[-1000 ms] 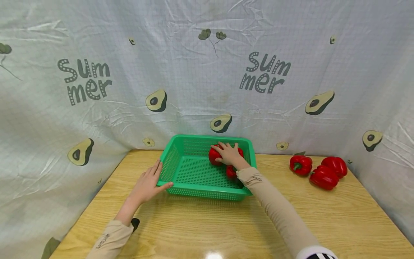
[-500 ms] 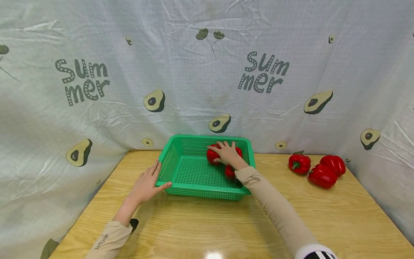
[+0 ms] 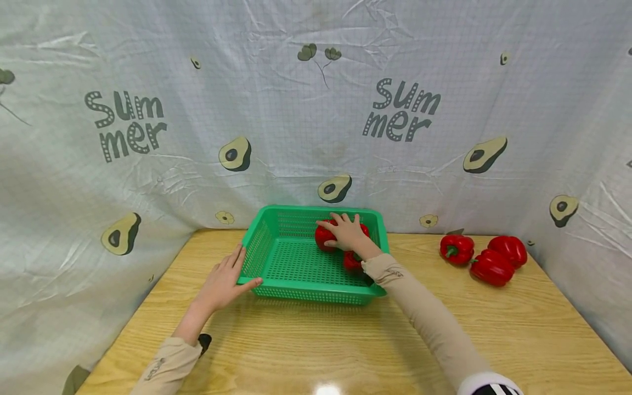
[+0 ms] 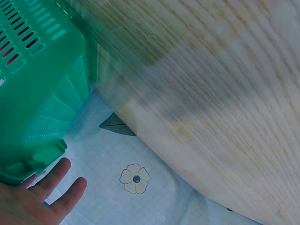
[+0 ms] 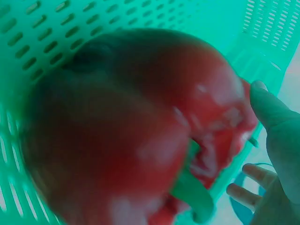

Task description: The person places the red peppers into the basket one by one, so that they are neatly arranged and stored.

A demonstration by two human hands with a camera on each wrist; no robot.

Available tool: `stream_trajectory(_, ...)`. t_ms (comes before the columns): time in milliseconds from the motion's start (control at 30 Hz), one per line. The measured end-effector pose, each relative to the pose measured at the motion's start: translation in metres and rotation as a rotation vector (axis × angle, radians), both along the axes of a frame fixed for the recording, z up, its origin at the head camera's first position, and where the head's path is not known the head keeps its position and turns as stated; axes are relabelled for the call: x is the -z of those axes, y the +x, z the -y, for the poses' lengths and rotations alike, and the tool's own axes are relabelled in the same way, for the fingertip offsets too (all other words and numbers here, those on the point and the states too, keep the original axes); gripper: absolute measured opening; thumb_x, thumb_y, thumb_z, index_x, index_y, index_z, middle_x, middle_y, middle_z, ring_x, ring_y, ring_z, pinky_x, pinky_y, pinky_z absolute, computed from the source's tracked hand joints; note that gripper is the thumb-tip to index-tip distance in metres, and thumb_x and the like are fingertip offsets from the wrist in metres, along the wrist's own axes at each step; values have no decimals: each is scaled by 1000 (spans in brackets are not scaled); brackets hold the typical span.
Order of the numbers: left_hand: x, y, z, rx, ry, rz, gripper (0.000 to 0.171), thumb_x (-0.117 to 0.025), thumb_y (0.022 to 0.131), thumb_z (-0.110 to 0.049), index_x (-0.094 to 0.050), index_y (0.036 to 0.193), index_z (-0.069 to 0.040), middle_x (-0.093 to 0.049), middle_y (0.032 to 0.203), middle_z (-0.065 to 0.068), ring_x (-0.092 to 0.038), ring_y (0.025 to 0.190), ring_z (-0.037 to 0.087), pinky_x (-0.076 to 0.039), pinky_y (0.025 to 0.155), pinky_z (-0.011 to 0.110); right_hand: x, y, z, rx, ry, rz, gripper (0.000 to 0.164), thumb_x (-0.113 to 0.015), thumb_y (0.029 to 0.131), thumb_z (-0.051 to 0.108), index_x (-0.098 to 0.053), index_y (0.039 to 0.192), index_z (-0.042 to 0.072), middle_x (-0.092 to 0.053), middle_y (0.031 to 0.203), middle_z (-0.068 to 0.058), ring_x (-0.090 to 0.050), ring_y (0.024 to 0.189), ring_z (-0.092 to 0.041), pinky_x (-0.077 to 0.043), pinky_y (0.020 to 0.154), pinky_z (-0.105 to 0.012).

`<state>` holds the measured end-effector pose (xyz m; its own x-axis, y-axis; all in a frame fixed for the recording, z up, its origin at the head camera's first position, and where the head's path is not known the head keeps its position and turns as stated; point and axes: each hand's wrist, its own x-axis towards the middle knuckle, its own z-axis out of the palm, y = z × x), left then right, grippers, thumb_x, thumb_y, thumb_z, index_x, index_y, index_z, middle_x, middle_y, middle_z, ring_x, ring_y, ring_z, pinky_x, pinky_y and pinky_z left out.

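A green perforated plastic basket [image 3: 308, 292] stands at the back of the wooden table. My left hand [image 3: 222, 282] rests at its front left corner, thumb on the front rim and straight fingers along the left side. Inside, my right hand [image 3: 348, 236] lies over the red bell peppers at the right end, fingers spread. One bell pepper [image 3: 323, 237] shows between its thumb and index finger; another bell pepper [image 3: 352, 262] is partly hidden below the wrist. In the right wrist view a large bell pepper [image 5: 108, 136] with a green stem fills the middle, and the thumb overlaps a farther one.
Three more bell peppers lie together at the table's right: one stem-forward pepper [image 3: 456, 249], one in front [image 3: 492, 267] and one behind [image 3: 508, 250]. A printed cloth [image 3: 276, 99] hangs close behind the basket and along the table's sides.
Both hands stay at nearly the same places on the basket and peppers. The right forearm shifts slightly to the right, and the head view has turned a little.
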<state>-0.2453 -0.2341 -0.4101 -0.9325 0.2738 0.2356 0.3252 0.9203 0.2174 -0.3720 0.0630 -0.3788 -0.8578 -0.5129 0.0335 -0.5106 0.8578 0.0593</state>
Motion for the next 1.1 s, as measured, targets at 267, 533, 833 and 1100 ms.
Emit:
stream_trajectory(267, 0, -1, -1, 4, 9, 5, 91, -50, 83, -56, -16, 141, 5, -14, 148, 22, -28, 128, 43, -30, 97, 58, -24, 14, -12, -20, -54, 7, 60, -47, 88, 46, -24, 142, 31, -20, 148, -11, -24, 132, -36, -16, 100, -64)
stream_trajectory(533, 1, 0, -1, 7, 8, -3, 90, -50, 83, -56, -17, 140, 6, -15, 147, 22, -28, 128, 43, -30, 97, 58, -40, 35, -35, -58, -94, -47, 59, -46, 88, 47, -26, 141, 31, -23, 147, -9, -27, 130, -35, -18, 98, -63)
stream_trajectory(833, 1, 1, 1, 6, 1, -7, 90, -50, 83, -55, -18, 140, 6, -15, 147, 24, -28, 128, 44, -30, 98, 57, -41, 62, -67, -100, -131, -127, 58, -50, 88, 45, -30, 140, 30, -27, 145, -10, -31, 126, -35, -23, 94, -62)
stream_trajectory(1100, 2, 1, -1, 2, 1, -16, 90, -49, 83, -56, -18, 140, 6, -15, 147, 23, -29, 127, 44, -30, 96, 59, -19, 91, -112, -145, -220, -325, 58, -60, 84, 35, -41, 134, 15, -39, 136, -15, -41, 116, -34, -28, 87, -56)
